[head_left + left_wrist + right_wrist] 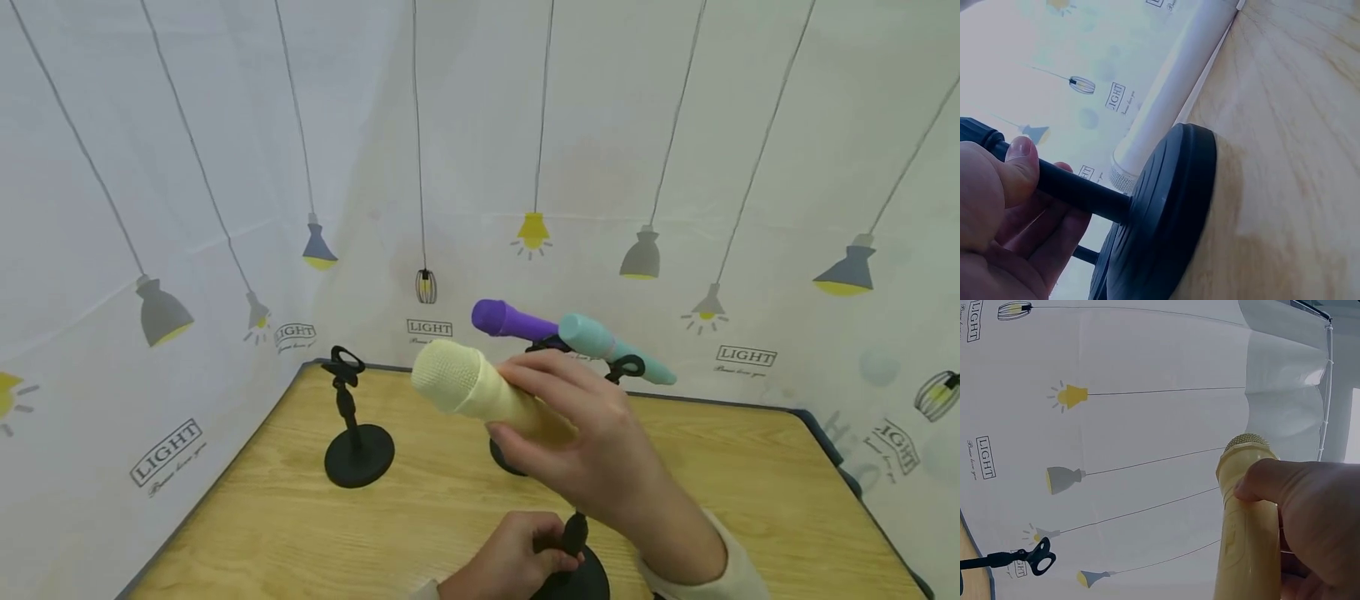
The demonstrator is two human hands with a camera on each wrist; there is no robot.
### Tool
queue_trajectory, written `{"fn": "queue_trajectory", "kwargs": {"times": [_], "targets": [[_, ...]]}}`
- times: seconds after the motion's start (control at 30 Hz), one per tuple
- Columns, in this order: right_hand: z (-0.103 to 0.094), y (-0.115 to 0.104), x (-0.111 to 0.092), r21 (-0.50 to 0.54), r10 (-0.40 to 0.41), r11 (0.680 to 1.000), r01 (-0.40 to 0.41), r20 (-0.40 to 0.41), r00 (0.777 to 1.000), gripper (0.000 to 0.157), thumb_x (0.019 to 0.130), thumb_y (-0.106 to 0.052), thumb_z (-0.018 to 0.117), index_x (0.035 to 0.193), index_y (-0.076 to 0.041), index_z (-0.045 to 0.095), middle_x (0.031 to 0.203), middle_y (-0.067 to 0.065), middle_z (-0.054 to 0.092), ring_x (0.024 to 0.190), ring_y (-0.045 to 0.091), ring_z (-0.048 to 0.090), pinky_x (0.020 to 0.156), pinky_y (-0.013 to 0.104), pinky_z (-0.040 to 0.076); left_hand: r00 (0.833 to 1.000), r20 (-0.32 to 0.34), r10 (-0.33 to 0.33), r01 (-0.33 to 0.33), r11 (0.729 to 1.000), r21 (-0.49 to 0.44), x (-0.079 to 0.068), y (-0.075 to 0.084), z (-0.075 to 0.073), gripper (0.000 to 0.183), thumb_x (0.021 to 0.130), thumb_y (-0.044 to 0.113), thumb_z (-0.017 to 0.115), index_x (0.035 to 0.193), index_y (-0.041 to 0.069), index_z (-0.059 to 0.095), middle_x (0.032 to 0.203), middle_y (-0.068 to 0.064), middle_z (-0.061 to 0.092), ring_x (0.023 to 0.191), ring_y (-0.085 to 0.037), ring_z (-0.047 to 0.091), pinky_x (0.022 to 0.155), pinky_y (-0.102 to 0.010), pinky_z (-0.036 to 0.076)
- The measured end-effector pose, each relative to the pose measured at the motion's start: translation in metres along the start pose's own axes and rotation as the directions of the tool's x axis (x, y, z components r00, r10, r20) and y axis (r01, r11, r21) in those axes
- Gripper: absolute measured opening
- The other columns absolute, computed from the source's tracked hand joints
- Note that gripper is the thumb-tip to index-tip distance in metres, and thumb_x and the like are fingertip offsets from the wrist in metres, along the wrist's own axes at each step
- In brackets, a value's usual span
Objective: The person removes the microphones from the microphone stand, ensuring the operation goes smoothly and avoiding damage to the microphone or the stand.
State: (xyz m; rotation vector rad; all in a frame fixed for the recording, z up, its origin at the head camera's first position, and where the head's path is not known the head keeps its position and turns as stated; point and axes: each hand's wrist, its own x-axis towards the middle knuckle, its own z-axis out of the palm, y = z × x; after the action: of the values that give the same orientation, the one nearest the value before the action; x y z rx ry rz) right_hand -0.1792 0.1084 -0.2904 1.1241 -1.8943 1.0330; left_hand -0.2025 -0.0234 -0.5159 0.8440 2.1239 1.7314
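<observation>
My right hand (pixel 592 425) grips a pale yellow microphone (pixel 450 379) by its body, grille pointing left, raised above the table. In the right wrist view, the thumb presses on the microphone (pixel 1247 531) just below its mesh head. Lower down, my left hand (pixel 517 554) pinches the thin stem of a black microphone stand (pixel 581 579). Its round base (pixel 1169 219) stands on the tabletop in the left wrist view, the thumb and fingers around the stem. My right hand hides part of this stand in the head view.
Left of my hands stands another black stand (pixel 360 454) with a bare clip. Behind my right hand are a purple microphone (pixel 510 319) and a turquoise microphone (pixel 615 346); a black clip (pixel 626 367) overlaps the turquoise one. A lamp-printed curtain (pixel 495 167) encloses the wooden table (pixel 262 517).
</observation>
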Motion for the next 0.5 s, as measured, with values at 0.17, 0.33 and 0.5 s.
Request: {"fn": "queue_trajectory", "kwargs": {"times": [0.17,0.33,0.5], "targets": [[-0.009,-0.003,-0.003,-0.002,0.004,1.000,-0.004,-0.015,1.000,0.038,0.085,-0.006,0.089,0.121,-0.003,0.078,0.118,0.011,0.077,0.107,0.024,0.073,0.094,0.017,0.055,1.000,0.004,-0.018,0.018,1.000,0.005,0.001,0.001,0.000,0.006,0.100,0.008,0.075,0.104,0.007,0.079,0.100,-0.004,0.083,0.099,0.004,0.069,0.091,-0.019,0.054],[-0.020,-0.006,-0.005,0.024,-0.005,1.000,0.006,-0.047,0.999,0.034,0.099,-0.025,0.081,0.122,-0.001,0.077,0.118,0.013,0.077,0.106,0.023,0.074,0.091,0.017,0.057,1.000,0.001,-0.026,0.026,1.000,-0.014,0.000,0.000,0.001,0.006,0.101,0.008,0.074,0.105,0.007,0.079,0.101,-0.004,0.083,0.099,0.004,0.069,0.091,-0.019,0.054],[-0.025,-0.006,-0.007,0.004,-0.003,1.000,0.004,-0.058,0.998,0.042,0.103,-0.038,0.073,0.123,-0.001,0.077,0.117,0.013,0.077,0.103,0.019,0.073,0.083,0.016,0.057,0.999,0.004,-0.036,0.036,0.999,-0.031,0.001,0.001,0.001,0.007,0.101,0.007,0.073,0.105,0.006,0.079,0.102,-0.004,0.083,0.098,0.005,0.069,0.089,-0.019,0.056]]}}
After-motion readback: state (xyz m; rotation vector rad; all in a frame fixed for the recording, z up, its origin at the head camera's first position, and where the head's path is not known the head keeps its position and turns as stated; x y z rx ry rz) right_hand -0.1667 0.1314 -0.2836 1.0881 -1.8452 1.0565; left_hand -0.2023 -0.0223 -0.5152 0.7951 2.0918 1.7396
